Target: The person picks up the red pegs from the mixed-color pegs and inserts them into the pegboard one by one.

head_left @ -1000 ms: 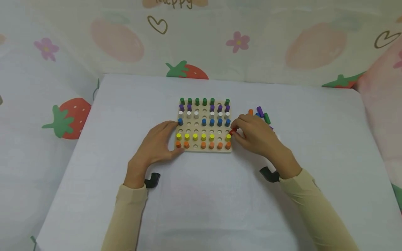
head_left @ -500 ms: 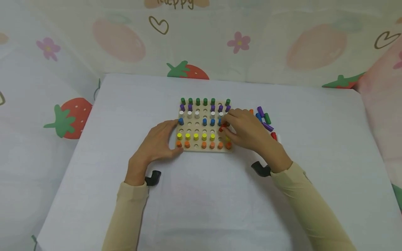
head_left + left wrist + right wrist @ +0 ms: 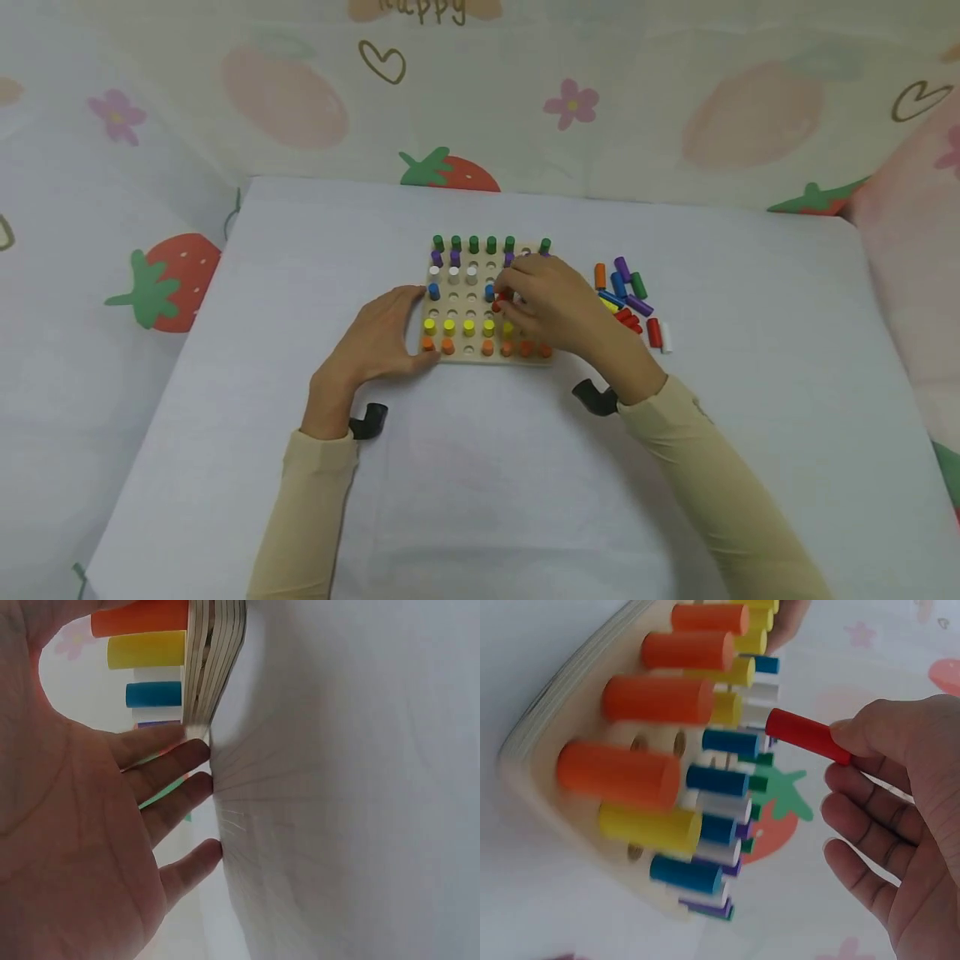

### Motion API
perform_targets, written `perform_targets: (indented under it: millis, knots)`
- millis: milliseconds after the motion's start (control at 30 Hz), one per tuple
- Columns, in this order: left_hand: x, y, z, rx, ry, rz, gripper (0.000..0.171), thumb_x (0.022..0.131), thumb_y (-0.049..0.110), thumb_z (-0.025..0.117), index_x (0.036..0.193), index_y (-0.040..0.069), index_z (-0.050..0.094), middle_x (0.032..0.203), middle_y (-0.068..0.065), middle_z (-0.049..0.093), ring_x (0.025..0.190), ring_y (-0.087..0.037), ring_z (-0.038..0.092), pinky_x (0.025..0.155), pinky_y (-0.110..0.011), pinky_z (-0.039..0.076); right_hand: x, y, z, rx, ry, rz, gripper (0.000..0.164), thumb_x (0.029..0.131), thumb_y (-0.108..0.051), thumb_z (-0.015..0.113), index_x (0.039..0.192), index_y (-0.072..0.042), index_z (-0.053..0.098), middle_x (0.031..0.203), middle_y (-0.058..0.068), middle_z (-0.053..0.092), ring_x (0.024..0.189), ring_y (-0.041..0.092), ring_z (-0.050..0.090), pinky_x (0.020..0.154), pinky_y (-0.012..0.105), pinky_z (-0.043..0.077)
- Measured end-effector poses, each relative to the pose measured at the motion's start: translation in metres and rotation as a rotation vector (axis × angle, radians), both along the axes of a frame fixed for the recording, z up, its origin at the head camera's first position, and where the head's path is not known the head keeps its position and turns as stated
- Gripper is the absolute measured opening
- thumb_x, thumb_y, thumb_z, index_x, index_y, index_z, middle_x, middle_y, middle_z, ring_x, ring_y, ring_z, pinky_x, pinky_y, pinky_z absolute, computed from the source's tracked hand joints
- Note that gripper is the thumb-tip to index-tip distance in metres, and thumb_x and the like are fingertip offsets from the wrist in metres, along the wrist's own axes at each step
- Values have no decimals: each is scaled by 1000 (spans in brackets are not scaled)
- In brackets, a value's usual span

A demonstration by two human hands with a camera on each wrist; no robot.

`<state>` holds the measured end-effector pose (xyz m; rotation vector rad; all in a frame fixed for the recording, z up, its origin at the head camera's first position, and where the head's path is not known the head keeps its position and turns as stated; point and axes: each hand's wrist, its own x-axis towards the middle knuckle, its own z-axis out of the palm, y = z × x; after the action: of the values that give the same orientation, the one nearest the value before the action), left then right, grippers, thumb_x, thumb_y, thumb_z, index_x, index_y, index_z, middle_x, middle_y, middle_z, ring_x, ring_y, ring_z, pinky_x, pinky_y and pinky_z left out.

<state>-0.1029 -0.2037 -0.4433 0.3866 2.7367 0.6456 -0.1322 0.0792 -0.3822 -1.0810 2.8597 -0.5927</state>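
Observation:
A wooden pegboard [image 3: 495,361] lies on the table with rows of upright green, purple, white, blue, yellow and orange pegs. The row of holes between blue and yellow has no pegs in the visible part. My right hand [image 3: 558,304] is over the board's right half and hides part of it. Between its thumb and index finger it pinches a red peg [image 3: 806,736], tilted and raised above the other pegs. My left hand [image 3: 378,337] rests at the board's left edge, thumb by the near corner. In the left wrist view, its fairly straight fingers [image 3: 176,810] touch the table and board side.
Right of the board lies a loose pile of pegs, including an orange peg [image 3: 600,276], a green peg [image 3: 638,285], a red peg [image 3: 654,332] and a white peg [image 3: 667,337]. A white cloth [image 3: 480,483] covers the table. Behind stands a strawberry-print backdrop [image 3: 630,142].
My right hand has moved left from the board's right edge to over its middle, carrying the red peg. More of the loose pile shows now. The left hand stays at the board's edge.

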Motion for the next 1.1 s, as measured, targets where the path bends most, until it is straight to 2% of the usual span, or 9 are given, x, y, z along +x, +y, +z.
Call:
perform_targets:
  millis: [200, 467, 700, 867, 1100]
  knots:
    - [0, -1, -2, -2, 20, -21, 94, 82, 45, 72, 162, 8, 38, 168, -13, 42, 159, -34, 36, 133, -55, 30, -3, -21, -1, -14, -16, 52, 22, 99, -23, 72, 116, -10, 76, 108, 7, 74, 100, 24, 66, 94, 37, 60]
    - [0, -4, -3, 4, 2, -32, 97, 83, 45, 73, 165, 9, 35, 171, -11, 39, 160, -35, 34, 133, -57, 27, -9, -43, -10, -18, -48, 109, 22, 101, -21, 70, 119, -10, 76, 109, 6, 74, 102, 23, 66, 100, 38, 58]
    - [-1, -9, -3, 10, -30, -57, 90, 88, 31, 65, 168, 14, 29, 175, -10, 31, 164, -37, 26, 134, -62, 21, -13, -56, -13, -23, -21, 139, 20, 102, -21, 70, 116, -8, 76, 107, 7, 74, 96, 23, 66, 92, 36, 59]
    - [-1, -11, -4, 21, -32, -68, 84, 92, 29, 62, 168, 13, 29, 175, -12, 31, 165, -36, 24, 135, -62, 19, -14, -61, -14, -34, -22, 135, 22, 101, -20, 71, 118, -8, 76, 110, 7, 75, 101, 24, 68, 98, 38, 58]
    - [0, -14, -5, 28, -39, -78, 82, 95, 27, 59, 168, 9, 27, 176, -14, 28, 165, -37, 21, 135, -63, 15, -18, -72, -16, 3, -25, 145, 24, 102, -20, 68, 122, -8, 76, 116, 7, 76, 112, 24, 70, 108, 41, 56]
